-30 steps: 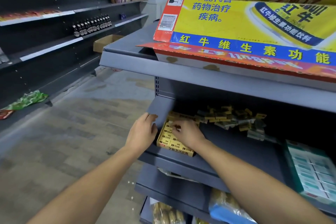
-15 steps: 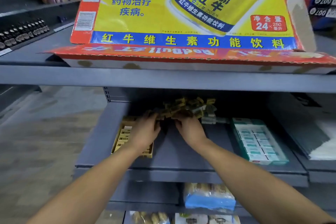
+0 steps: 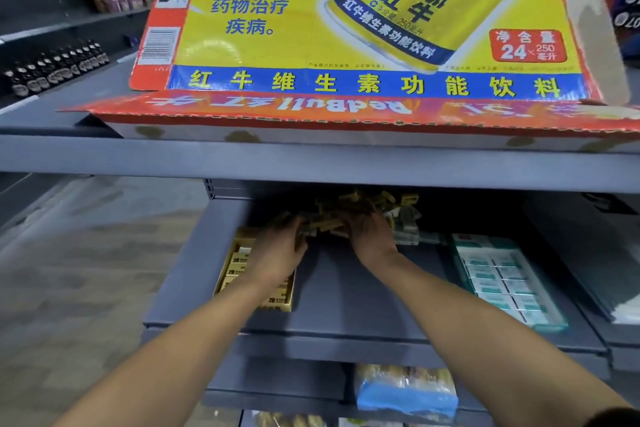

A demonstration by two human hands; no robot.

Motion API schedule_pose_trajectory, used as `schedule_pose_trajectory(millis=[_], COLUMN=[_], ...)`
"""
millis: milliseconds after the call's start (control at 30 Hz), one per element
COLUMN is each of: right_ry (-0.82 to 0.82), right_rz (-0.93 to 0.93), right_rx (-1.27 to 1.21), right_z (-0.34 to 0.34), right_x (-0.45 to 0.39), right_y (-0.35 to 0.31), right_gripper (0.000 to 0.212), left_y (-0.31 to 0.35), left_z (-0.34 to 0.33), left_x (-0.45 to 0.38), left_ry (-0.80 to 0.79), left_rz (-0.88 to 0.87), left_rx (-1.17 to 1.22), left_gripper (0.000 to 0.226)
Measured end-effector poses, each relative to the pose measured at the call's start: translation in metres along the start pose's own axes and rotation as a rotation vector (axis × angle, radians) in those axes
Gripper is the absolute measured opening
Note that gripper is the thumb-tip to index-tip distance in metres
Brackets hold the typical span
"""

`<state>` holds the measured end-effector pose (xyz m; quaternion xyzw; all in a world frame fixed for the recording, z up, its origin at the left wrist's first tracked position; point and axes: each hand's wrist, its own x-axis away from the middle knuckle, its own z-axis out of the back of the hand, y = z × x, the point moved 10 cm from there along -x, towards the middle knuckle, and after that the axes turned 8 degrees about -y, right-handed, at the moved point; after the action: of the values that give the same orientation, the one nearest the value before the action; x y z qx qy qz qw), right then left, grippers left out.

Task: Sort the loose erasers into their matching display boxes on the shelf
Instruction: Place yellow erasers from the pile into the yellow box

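Note:
A heap of loose yellow and pale green erasers [image 3: 367,202] lies deep at the back of the grey middle shelf [image 3: 346,291]. My left hand [image 3: 280,248] reaches to the heap's left edge, its fingers stretched against the erasers. My right hand [image 3: 371,240] lies on the heap's front, and its fingertips are buried among the erasers, so any grip is hidden. A yellow display box [image 3: 239,269] of 2B erasers sits at the shelf's left, partly under my left wrist. A teal display box [image 3: 504,286] of erasers sits to the right.
The shelf above overhangs the heap and carries a flattened yellow Red Bull carton [image 3: 346,45]. A blue-wrapped pack [image 3: 405,392] lies on the shelf below. A white stack [image 3: 625,312] sits at the far right. Dark bottles [image 3: 59,69] line a shelf across the aisle.
The view has swung right from the shelf's left end. Both hands have left the yellow box and moved back and right to the eraser heap.

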<state>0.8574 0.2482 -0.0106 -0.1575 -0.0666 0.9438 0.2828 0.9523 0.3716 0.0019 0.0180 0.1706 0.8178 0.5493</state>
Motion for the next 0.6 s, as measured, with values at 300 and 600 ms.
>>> schedule_pose_trajectory(millis=[300,600], right_ry=[0.231,0.229], right_rz=[0.186,0.156], right_rx=[-0.14,-0.236], right_z=[0.041,0.048], right_x=[0.055,0.094], right_y=[-0.018,-0.007], right_gripper=[0.037,0.03], left_y=[0.034,0.065], left_z=[-0.01,-0.024], left_x=[0.005,0.036], left_ry=[0.029,0.086], left_rz=[-0.075,-0.131], left_rx=[0.066,0.187], left_gripper=[0.034,0.036])
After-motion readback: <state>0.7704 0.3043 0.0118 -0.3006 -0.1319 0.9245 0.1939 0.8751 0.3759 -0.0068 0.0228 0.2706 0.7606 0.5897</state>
